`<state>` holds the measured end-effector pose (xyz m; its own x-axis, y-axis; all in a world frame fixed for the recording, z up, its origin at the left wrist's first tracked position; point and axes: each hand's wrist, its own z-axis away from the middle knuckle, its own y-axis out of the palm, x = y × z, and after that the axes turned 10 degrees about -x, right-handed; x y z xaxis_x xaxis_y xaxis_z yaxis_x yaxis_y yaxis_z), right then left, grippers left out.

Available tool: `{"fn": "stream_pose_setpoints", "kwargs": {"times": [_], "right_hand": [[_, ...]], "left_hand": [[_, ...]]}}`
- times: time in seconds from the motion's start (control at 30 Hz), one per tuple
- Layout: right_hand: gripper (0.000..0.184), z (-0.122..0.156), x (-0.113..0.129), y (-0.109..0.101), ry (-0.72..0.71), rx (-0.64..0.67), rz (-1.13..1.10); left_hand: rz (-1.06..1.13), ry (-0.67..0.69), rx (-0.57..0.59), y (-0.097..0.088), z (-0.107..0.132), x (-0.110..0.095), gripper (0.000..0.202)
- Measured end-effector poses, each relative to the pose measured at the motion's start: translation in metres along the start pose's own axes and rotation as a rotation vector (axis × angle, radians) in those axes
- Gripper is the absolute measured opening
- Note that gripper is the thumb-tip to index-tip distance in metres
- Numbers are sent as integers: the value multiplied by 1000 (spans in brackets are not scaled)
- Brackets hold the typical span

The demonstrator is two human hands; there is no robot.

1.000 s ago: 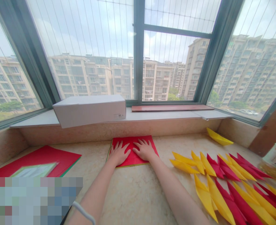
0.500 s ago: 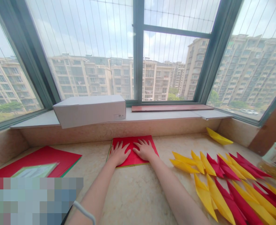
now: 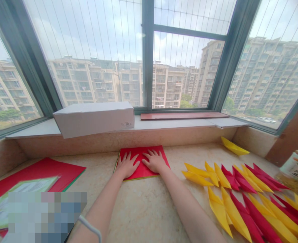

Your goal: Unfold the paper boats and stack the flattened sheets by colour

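Observation:
A small stack of square paper with a red sheet [image 3: 141, 153] on top lies on the marble sill near the back wall. Both hands lie flat on it, fingers spread. My left hand [image 3: 127, 166] rests on the left half. My right hand [image 3: 154, 161] rests on the right half, its fingers almost touching the left hand's. Neither hand holds anything.
Several folded yellow and red paper boats [image 3: 242, 199] lie in rows at the right, with one yellow boat [image 3: 233, 147] apart near the wall. A white cardboard box [image 3: 93, 118] sits on the upper ledge. Large red sheets [image 3: 37, 175] lie at the left. A bottle [image 3: 297, 167] stands at far right.
Both hands stay flat on the red sheet. Only the camera has shifted slightly.

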<state>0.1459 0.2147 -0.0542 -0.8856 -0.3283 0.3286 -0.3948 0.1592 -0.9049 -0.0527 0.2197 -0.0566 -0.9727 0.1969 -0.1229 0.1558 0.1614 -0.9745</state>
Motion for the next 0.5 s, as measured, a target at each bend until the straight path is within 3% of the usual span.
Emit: {"fn": "stream_pose_setpoints", "kwargs": {"times": [0.5], "right_hand": [[63,1,3,-6,21,60,12]], "left_hand": [[-21,-2,34,-5,1,-3,67]]}}
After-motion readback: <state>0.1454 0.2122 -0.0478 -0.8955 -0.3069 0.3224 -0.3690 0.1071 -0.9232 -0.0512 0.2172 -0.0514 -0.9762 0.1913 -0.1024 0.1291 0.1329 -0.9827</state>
